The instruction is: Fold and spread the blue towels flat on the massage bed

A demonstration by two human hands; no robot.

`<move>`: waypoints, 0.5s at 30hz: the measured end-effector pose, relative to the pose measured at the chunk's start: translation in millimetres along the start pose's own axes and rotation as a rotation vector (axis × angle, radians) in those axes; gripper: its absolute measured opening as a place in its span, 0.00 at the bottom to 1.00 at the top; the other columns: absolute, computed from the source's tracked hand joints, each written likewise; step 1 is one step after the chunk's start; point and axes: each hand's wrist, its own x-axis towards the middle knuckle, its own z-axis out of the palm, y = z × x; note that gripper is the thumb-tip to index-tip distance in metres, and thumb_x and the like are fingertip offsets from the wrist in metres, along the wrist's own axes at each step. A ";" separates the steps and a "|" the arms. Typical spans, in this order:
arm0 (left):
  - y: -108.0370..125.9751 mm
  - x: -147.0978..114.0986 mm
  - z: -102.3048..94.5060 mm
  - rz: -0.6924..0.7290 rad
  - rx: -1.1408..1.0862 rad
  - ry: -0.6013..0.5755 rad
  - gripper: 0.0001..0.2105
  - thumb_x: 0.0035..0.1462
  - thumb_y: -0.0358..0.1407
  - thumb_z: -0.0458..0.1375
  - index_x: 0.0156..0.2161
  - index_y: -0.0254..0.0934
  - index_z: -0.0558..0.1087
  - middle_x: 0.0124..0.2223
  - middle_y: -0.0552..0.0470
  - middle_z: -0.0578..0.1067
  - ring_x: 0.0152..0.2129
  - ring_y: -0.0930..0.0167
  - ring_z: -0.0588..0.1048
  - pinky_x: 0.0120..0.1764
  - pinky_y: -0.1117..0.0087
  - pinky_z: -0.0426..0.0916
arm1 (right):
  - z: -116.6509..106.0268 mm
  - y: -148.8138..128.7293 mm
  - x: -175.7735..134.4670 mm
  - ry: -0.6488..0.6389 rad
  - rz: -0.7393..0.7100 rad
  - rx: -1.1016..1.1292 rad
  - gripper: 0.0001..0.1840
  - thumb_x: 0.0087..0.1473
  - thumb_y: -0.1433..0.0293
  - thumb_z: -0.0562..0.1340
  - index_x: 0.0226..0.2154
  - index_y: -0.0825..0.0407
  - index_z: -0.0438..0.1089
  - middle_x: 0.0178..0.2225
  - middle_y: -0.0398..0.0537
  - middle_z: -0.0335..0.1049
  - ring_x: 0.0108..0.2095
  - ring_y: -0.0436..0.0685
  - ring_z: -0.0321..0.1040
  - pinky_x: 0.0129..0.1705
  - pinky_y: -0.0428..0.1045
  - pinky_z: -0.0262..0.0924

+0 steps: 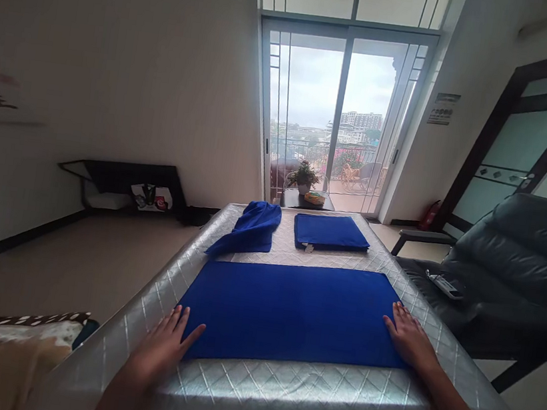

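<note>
A blue cloth (289, 315) lies spread flat as a wide rectangle across the padded, silvery table cover (289, 395). At its left edge my left hand (168, 339) rests with fingers apart, the thumb on the cloth. My right hand (408, 334) lies flat at the right edge, fingers stretched out and thumb over the fabric. Neither hand grips anything. Beyond the spread cloth, a folded stack of blue cloth (331, 231) with a small white tag sits to the right. To its left is a crumpled blue cloth (253, 229).
A dark padded armchair (510, 276) with a remote-like device (444, 286) on its seat stands to the right. Behind the table are a small stand with a potted plant (304, 177) and glass sliding doors (338, 119). Patterned bedding (7, 351) is at lower left.
</note>
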 end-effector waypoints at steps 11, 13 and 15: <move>235.9 50.7 -40.0 0.595 -0.287 -0.101 0.39 0.67 0.59 0.33 0.71 0.31 0.50 0.73 0.42 0.46 0.71 0.64 0.44 0.70 0.57 0.40 | -2.6 -3.9 -4.3 0.035 0.000 0.042 0.40 0.64 0.57 0.41 0.69 0.66 0.49 0.71 0.60 0.45 0.71 0.61 0.42 0.70 0.59 0.40; 232.3 59.1 -33.3 0.552 -0.286 -0.093 0.39 0.67 0.59 0.32 0.71 0.32 0.49 0.73 0.42 0.47 0.71 0.63 0.45 0.70 0.55 0.41 | -2.3 -4.1 -4.8 0.037 0.000 0.036 0.40 0.64 0.57 0.41 0.69 0.66 0.50 0.71 0.60 0.45 0.71 0.61 0.42 0.70 0.59 0.40; 213.1 67.5 -27.0 0.450 -0.266 -0.104 0.40 0.67 0.59 0.32 0.72 0.31 0.49 0.73 0.41 0.46 0.71 0.61 0.45 0.69 0.54 0.41 | -1.7 -4.2 -5.0 0.036 0.001 0.034 0.40 0.64 0.56 0.41 0.69 0.65 0.50 0.71 0.59 0.46 0.71 0.60 0.42 0.70 0.59 0.40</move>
